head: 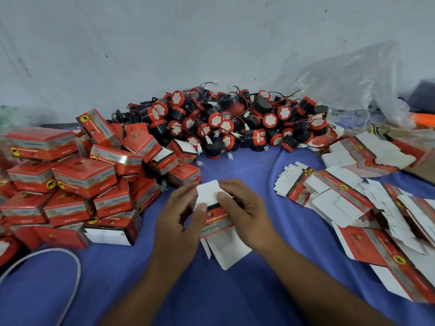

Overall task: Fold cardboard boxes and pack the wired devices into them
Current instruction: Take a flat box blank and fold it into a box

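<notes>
A flat red-and-white cardboard box blank [217, 222] lies at the centre of the blue cloth, held by both hands. My left hand [179, 220] pinches its left edge with thumb on top. My right hand [244, 212] grips its right side, thumb pressing the white upper flap. The blank's white lower flaps stick out toward me. A large heap of black-and-red round wired devices [226, 121] lies behind, against the wall. Several unfolded box blanks [348, 201] spread out on the right.
A pile of folded red boxes [77, 182] fills the left side, some with open ends. A white cable [70, 274] loops at the lower left. A clear plastic bag [348, 83] bulges at the back right. The blue cloth [270, 290] covers the table.
</notes>
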